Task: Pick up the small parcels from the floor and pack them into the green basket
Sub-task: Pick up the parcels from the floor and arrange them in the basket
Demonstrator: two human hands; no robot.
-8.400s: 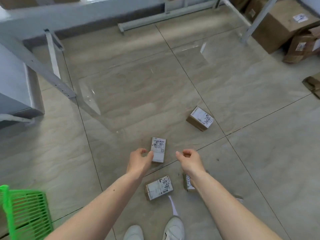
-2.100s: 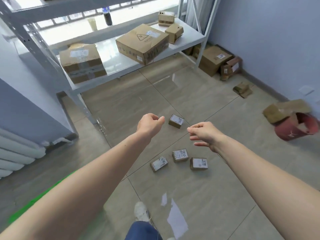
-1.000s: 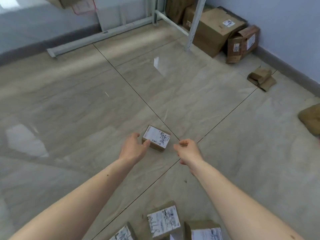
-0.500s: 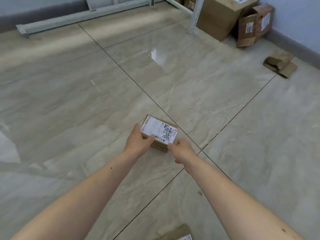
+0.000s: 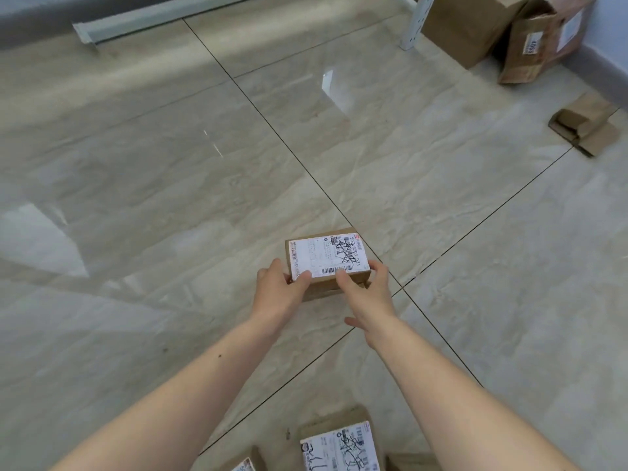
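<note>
- Both hands now close on one parcel: the left hand clamps its near-left corner, thumb lying on the label, and the right hand grips its near-right edge, thumb on the barcode strip. Half a second ago they were only just meeting its sides; a second ago they reached for it with open fingers.
- That small brown cardboard parcel with a white shipping label sits between the two hands, at the fingertips. Whether it is clear of the glossy beige tiled floor I cannot tell. The grip looks settled, so I judge the lift and the carry to the basket come next.
- The green basket is out of view, so its contents cannot be told; it will have to be found again, probably behind and to the left of the hands.
- Large brown cardboard boxes stand far beyond the right hand, by the wall; they look closed.
- Three more small labelled parcels lie under the forearms, near the wrists' side, not yet packed.
</note>
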